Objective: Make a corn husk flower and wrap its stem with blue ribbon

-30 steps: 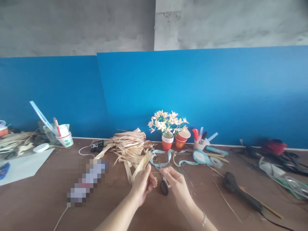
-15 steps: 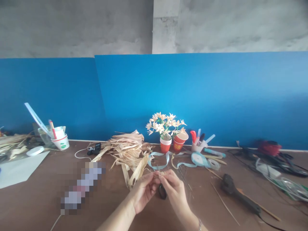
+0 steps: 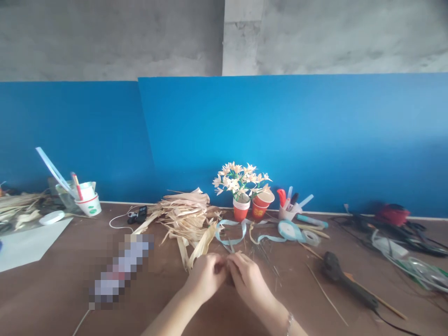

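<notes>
Left hand (image 3: pixel 206 278): it has rolled over since half a second ago; its palm showed then, and now its back does. The fingers are curled in, with just a small gap by the thumb.
Right hand (image 3: pixel 250 278): its fingers are bent and close together, and the tips meet the left hand's tips or come very near them. A bracelet (image 3: pixel 290 322) sits on the wrist.
Between the fingertips: a tiny pale bit showed there before. Now the fingers hide that spot, so I cannot tell if either hand holds something.
Scissors (image 3: pixel 231 248): on the table (image 3: pixel 297 294), blades poking out past the fingertips. The black handle showed earlier, but now the hands cover nearly all of it.
Dry leaves (image 3: pixel 187 212): a messy pile behind the left hand, with long strips hanging toward it.
Thin wires (image 3: pixel 268 256): lying near the right hand, on its right side.
Blue ribbon (image 3: pixel 287 230): a roll farther back, its loose end looping behind the hands.
</notes>
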A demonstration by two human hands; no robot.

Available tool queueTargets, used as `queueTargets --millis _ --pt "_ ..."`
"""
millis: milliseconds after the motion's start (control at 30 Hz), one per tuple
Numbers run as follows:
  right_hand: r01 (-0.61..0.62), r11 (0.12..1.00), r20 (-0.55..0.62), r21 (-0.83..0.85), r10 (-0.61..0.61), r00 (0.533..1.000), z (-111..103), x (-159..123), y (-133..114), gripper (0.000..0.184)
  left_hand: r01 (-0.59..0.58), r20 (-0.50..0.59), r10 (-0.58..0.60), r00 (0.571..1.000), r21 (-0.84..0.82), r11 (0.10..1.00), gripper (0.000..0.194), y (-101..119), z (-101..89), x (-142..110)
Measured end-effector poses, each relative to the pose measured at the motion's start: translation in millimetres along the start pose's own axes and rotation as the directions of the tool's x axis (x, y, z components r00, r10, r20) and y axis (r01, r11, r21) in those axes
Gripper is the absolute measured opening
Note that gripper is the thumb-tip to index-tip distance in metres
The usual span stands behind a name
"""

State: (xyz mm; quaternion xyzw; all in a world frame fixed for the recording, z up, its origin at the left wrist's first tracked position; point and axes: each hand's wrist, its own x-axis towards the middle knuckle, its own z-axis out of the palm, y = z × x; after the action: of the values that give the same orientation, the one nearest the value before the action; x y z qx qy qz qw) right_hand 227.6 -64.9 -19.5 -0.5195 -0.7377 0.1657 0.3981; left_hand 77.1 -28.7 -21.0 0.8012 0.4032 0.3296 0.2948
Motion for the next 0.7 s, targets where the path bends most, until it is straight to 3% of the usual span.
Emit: queueTargets --millis 100,167,267,333,500,700 --pt "-0.238 0.951 0.000 0.198 0.243 0.970 1.9 4.4 2.5 0.024 -0.130 -0.140 0.151 0.979 0.149 0.980 0.014 -0.9 2.6 -0.6" --pt "-0.401 0.827 0.114 0.393 0.389 0.914 -1.1 7.3 0.0 0.026 -0.240 -0.197 0.276 0.941 0.188 0.952 0.017 0.1 2.9 -1.5" --pt "-0.530 0.651 0.299 0.544 0.439 0.847 -7.6 10.2 -6.3 0.026 -0.366 -0.209 0.403 0.891 0.194 0.910 0.018 2.2 2.0 -4.3" --pt "-0.568 0.616 0.361 0.546 0.438 0.823 -10.6 10.6 -9.2 0.025 -0.413 -0.190 0.443 0.876 0.179 0.893 0.017 3.3 1.7 -6.4" --pt "-0.532 0.678 0.401 0.507 0.361 0.842 -12.1 8.9 -7.8 0.026 -0.402 -0.166 0.408 0.898 0.069 0.913 0.018 3.8 3.9 -6.2" --pt "-0.383 0.820 0.234 0.426 0.310 0.922 -10.2 6.8 0.1 0.023 -0.248 -0.230 0.255 0.939 0.057 0.967 0.014 -0.2 5.7 -2.2"
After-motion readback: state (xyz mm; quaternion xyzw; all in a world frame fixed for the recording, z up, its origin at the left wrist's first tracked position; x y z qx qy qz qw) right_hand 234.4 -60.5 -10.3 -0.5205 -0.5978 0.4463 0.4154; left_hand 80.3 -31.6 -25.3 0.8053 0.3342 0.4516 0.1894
